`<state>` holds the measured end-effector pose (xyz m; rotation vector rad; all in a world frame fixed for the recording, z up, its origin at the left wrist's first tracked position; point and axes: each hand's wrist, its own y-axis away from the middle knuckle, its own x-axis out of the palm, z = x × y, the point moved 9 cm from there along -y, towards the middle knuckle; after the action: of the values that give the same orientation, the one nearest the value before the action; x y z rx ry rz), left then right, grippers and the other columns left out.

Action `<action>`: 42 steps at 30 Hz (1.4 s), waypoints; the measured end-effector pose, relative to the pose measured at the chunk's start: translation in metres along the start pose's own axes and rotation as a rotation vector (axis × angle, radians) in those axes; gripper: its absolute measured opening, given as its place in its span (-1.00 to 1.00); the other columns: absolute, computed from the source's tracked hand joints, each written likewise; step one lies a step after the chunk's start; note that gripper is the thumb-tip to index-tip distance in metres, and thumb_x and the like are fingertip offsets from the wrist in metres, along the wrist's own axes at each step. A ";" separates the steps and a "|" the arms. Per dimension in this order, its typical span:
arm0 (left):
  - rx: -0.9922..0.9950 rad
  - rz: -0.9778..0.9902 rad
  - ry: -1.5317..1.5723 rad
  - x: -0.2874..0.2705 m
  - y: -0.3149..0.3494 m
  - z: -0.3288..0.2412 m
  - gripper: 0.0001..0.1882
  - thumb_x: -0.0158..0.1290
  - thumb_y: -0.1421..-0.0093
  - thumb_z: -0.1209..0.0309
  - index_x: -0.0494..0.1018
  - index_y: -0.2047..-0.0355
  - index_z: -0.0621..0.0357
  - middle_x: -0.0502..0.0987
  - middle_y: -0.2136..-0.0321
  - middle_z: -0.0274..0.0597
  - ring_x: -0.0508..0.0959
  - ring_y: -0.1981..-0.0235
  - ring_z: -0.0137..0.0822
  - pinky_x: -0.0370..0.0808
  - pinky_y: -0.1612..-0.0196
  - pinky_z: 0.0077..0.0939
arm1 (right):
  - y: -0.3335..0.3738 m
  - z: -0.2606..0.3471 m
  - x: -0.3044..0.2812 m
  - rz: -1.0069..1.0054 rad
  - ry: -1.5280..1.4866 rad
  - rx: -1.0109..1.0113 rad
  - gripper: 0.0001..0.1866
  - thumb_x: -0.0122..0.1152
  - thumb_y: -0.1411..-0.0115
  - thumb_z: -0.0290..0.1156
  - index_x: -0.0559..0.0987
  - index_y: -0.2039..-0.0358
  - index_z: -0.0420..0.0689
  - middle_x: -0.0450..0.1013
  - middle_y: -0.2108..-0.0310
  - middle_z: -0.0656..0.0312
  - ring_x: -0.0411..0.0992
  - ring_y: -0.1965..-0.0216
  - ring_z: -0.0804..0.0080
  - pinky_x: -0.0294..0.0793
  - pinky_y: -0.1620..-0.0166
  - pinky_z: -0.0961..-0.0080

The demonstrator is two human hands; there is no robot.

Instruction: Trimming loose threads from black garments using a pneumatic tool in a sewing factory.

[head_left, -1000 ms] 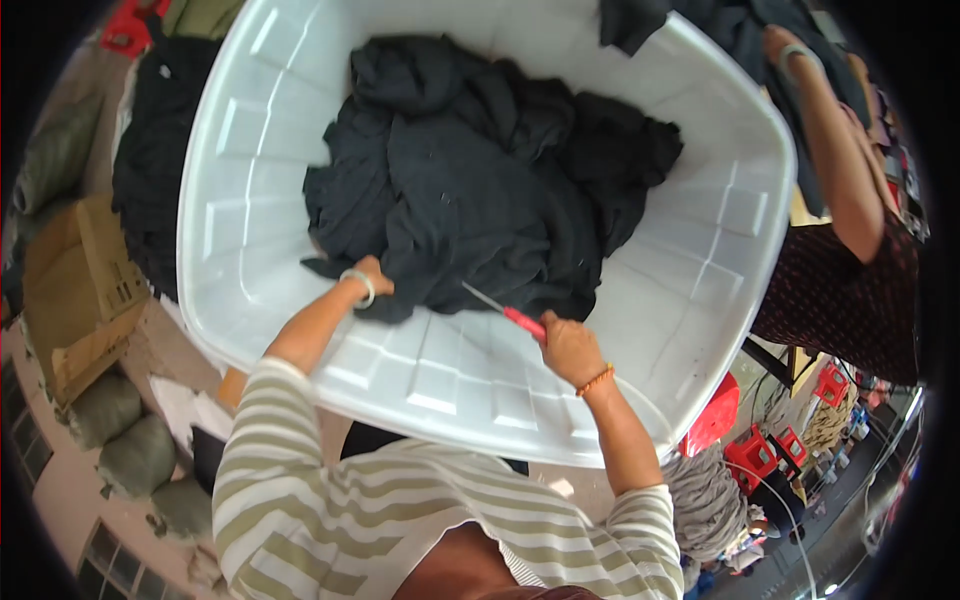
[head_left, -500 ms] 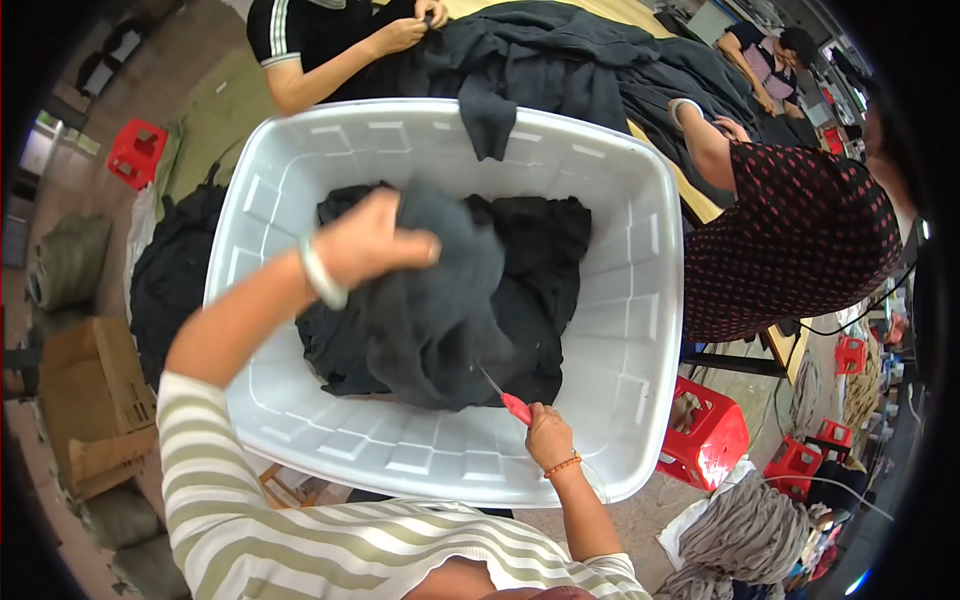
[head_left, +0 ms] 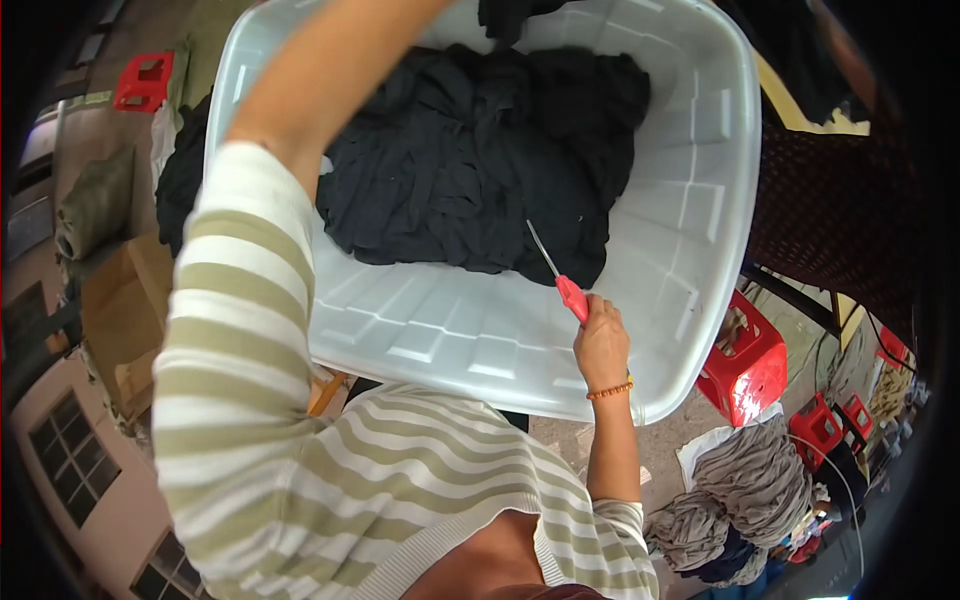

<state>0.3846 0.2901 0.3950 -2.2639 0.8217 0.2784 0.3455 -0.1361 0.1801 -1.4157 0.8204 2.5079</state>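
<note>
White moulded plastic fills most of the view: a big rectangular tub (head_left: pixel 690 250) with ribbed walls, tilted toward the person. Inside it lies a heap of black, crumpled fabric pieces (head_left: pixel 470 170), bunched against the far and middle part of the tub, leaving the near wall bare.

Half a second ago the left hand was over the heap, holding a dark piece up above the tub. Now the left arm in its green-and-white striped sleeve (head_left: pixel 240 300) has swung up across the view, and the hand itself has gone past the top edge, so whether it is shut on cloth cannot be told; a dark scrap (head_left: pixel 510 15) hangs at the tub's far rim near where the arm leaves the view. The piece seems lifted clear of the pile.

Next in size, a red plastic stool (head_left: pixel 745 365) stands on the floor just beside the tub's right corner.

Smallest, the right hand (head_left: pixel 602 345), with an orange bead bracelet, is clamped around the red handle of a thin metal-bladed tool (head_left: pixel 558 275), whose tip rests at the heap's near edge, much as before.
</note>
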 end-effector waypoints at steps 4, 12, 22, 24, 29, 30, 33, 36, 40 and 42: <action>-0.496 0.217 -0.488 0.035 0.255 0.199 -0.24 0.18 0.02 0.00 0.35 -0.07 0.30 0.44 -0.01 0.11 0.45 -0.01 0.02 0.36 -0.10 -0.25 | 0.005 -0.004 0.018 0.104 0.059 0.014 -0.72 -0.02 -0.05 -0.65 0.45 0.19 -0.21 0.43 0.29 0.04 0.41 0.21 0.06 0.47 0.18 0.24; -1.333 0.457 -0.725 0.014 0.584 0.280 0.03 0.32 0.14 0.10 0.03 -0.27 0.10 0.15 -0.19 -0.01 0.12 -0.24 -0.03 0.23 -0.16 -0.01 | -0.013 0.002 0.050 0.260 0.141 0.011 -0.72 0.00 -0.04 -0.65 0.46 0.19 -0.21 0.44 0.31 0.04 0.42 0.23 0.06 0.47 0.21 0.25; -1.107 0.060 -0.428 -0.048 0.589 0.268 -0.58 0.04 0.07 0.51 0.42 0.13 0.26 0.47 0.22 0.17 0.46 0.16 0.13 0.44 0.09 -0.18 | -0.066 0.058 0.078 0.331 0.231 -0.121 -0.72 0.04 -0.07 -0.64 0.47 0.16 -0.18 0.47 0.27 0.06 0.44 0.21 0.08 0.46 0.17 0.24; -1.127 0.314 -0.198 -0.015 0.586 0.233 -0.75 -0.03 0.09 0.49 0.45 0.37 0.37 0.50 0.42 0.29 0.50 0.34 0.23 0.46 0.23 -0.10 | -0.072 0.060 0.082 0.336 0.260 -0.139 -0.72 0.03 -0.06 -0.64 0.47 0.17 -0.19 0.46 0.28 0.07 0.44 0.22 0.09 0.47 0.19 0.26; -0.868 0.964 0.182 0.080 0.628 0.133 -0.68 0.04 0.03 0.29 0.53 0.28 0.19 0.55 0.30 0.08 0.53 0.19 0.05 0.45 0.10 -0.22 | -0.080 0.083 0.099 0.351 0.295 -0.203 -0.72 0.03 -0.06 -0.63 0.46 0.17 -0.18 0.45 0.29 0.09 0.43 0.23 0.10 0.48 0.20 0.28; -0.918 0.985 0.254 0.073 0.607 0.130 -0.66 0.05 0.03 0.28 0.53 0.24 0.15 0.55 0.27 0.05 0.53 0.17 0.03 0.45 0.09 -0.24 | -0.080 0.085 0.100 0.369 0.280 -0.173 -0.72 0.02 -0.07 -0.64 0.47 0.17 -0.18 0.47 0.28 0.07 0.44 0.22 0.09 0.47 0.18 0.27; -0.891 0.136 -0.516 -0.045 0.571 0.207 -0.59 0.14 0.10 0.35 0.45 0.17 0.07 0.45 0.20 -0.03 0.40 0.13 0.03 0.36 0.09 -0.14 | -0.081 0.084 0.109 0.398 0.286 -0.166 -0.72 0.02 -0.07 -0.64 0.48 0.16 -0.18 0.48 0.28 0.06 0.45 0.21 0.08 0.46 0.17 0.26; -0.948 -0.006 -0.949 -0.111 0.582 0.267 -0.24 0.25 0.05 0.23 0.21 -0.18 0.03 0.29 0.02 -0.08 0.29 0.00 -0.02 0.25 0.01 -0.12 | -0.082 0.084 0.117 0.406 0.317 -0.175 -0.72 0.03 -0.07 -0.64 0.48 0.17 -0.18 0.48 0.28 0.07 0.45 0.21 0.09 0.46 0.16 0.26; -1.242 0.242 -0.956 -0.134 0.613 0.321 -0.34 0.24 0.03 0.26 0.29 -0.09 0.06 0.38 0.02 -0.03 0.34 -0.04 -0.03 0.30 0.00 -0.12 | -0.081 0.096 0.124 0.420 0.309 -0.194 -0.72 0.04 -0.05 -0.65 0.48 0.18 -0.18 0.48 0.28 0.07 0.45 0.21 0.09 0.47 0.17 0.26; -1.167 0.133 -0.710 -0.133 0.607 0.319 -0.45 0.21 0.01 0.27 0.34 -0.01 0.09 0.49 0.14 0.04 0.47 0.07 0.00 0.40 0.06 -0.14 | -0.083 0.101 0.125 0.434 0.298 -0.182 -0.71 0.05 -0.05 -0.65 0.47 0.17 -0.19 0.48 0.29 0.07 0.45 0.22 0.08 0.46 0.16 0.26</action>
<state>-0.0902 0.2370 -0.1145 -2.7273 0.4245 1.8922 0.2339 -0.0300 0.0856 -1.8830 1.0758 2.7803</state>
